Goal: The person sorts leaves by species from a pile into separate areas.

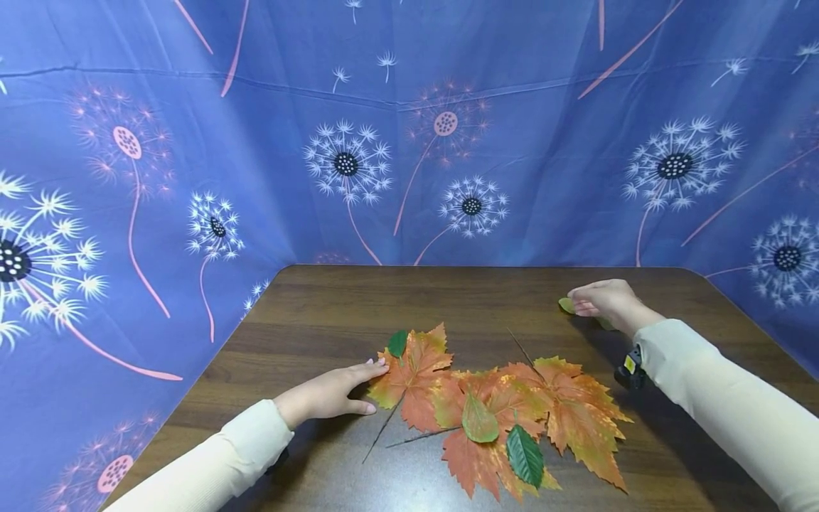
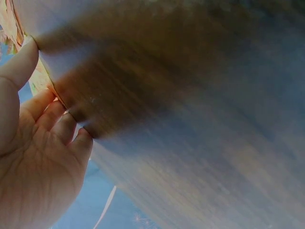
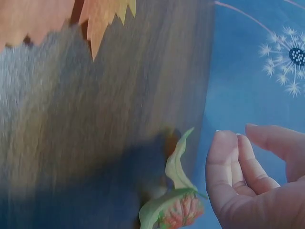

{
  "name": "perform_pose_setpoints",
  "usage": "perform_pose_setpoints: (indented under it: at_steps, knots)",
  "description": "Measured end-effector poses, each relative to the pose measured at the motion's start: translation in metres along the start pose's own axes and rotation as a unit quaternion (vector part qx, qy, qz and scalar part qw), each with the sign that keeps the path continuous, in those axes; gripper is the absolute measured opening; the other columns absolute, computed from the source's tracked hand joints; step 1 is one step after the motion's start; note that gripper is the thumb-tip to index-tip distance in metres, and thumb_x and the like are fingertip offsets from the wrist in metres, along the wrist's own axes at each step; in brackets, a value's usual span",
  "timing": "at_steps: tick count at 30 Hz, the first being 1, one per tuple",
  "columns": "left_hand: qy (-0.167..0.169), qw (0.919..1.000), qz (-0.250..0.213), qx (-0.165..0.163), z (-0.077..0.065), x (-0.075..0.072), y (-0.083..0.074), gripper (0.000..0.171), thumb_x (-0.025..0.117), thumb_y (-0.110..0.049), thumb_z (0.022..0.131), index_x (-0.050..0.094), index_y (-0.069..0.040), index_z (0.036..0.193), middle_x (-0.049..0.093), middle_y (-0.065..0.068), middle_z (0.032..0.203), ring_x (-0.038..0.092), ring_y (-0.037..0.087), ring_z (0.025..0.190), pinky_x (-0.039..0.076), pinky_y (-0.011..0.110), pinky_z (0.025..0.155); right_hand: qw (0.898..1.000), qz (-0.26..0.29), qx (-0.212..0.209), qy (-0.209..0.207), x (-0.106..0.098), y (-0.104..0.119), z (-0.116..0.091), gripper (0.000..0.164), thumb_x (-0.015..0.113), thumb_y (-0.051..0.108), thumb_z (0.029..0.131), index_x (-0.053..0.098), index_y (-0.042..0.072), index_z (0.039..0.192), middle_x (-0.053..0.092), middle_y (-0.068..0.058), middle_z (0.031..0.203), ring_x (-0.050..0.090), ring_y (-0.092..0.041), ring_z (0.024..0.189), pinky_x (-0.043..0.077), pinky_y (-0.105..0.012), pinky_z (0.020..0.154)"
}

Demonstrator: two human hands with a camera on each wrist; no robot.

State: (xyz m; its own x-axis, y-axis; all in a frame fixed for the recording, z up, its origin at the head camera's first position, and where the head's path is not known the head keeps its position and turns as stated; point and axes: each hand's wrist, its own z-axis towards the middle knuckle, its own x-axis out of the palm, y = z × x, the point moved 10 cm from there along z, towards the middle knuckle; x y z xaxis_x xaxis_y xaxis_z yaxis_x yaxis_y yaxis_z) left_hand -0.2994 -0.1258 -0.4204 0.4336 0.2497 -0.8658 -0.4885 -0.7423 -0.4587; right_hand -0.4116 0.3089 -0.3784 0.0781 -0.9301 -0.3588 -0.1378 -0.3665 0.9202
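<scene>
In the head view my left hand (image 1: pixel 333 392) rests its fingertips on the left edge of an orange maple leaf (image 1: pixel 424 370), fingers nearly straight. Its palm side (image 2: pixel 43 162) shows in the left wrist view. At the far right, my right hand (image 1: pixel 608 300) hovers by a small green leaf (image 1: pixel 566 305). Seen from the right wrist, a gap parts thumb and fingertips, with nothing between them; beside them are pale green leaves (image 3: pixel 175 164) around a reddish-green cluster (image 3: pixel 183 211). Two more orange maple leaves, a middle one (image 1: pixel 463 455) and a right one (image 1: pixel 579 416), overlap on the table.
A dark green leaf (image 1: pixel 397 344) lies on the left maple leaf. On the middle one are a yellow-green leaf (image 1: pixel 478 421) and another dark green leaf (image 1: pixel 525 455). The brown wooden table (image 1: pixel 358 299) ends at a blue dandelion-print cloth (image 1: pixel 269 142).
</scene>
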Motion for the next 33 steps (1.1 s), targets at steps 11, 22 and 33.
perform_pose_setpoints:
  at_steps: [11, 22, 33]
  knots:
    - [-0.001, 1.0000, 0.006, 0.000, 0.001, 0.001, -0.001, 0.072, 0.066, -0.030, 0.091, 0.032, -0.014, 0.153, 0.027, 0.007, 0.159, 0.026, 0.028, 0.147, 0.029, 0.052, 0.114, 0.999, 0.013, -0.014, 0.032, 0.025, 0.010, -0.003, 0.043, 0.056, 0.008, 0.096, 0.048, -0.021, 0.127, 0.069, 0.009, 0.077, 0.068, -0.003, 0.072, 0.058, -0.029, 0.080]
    - [-0.001, 1.0000, 0.003, -0.001, 0.000, 0.001, -0.001, 0.072, 0.066, -0.029, 0.091, 0.032, -0.014, 0.153, 0.027, 0.006, 0.160, 0.025, 0.027, 0.147, 0.028, 0.052, 0.114, 0.995, 0.054, -0.042, 0.078, 0.052, 0.022, -0.007, 0.036, 0.057, 0.005, 0.096, 0.053, -0.019, 0.123, 0.072, 0.009, 0.081, 0.070, -0.006, 0.077, 0.057, -0.030, 0.082]
    - [-0.002, 1.0000, 0.001, 0.001, 0.000, 0.001, -0.001, 0.072, 0.067, -0.028, 0.091, 0.033, -0.013, 0.152, 0.028, 0.006, 0.159, 0.025, 0.028, 0.147, 0.028, 0.053, 0.114, 0.993, 0.048, -0.044, 0.101, 0.077, 0.032, -0.017, 0.042, 0.061, 0.010, 0.095, 0.052, -0.018, 0.124, 0.072, 0.004, 0.084, 0.070, -0.009, 0.076, 0.057, -0.033, 0.084]
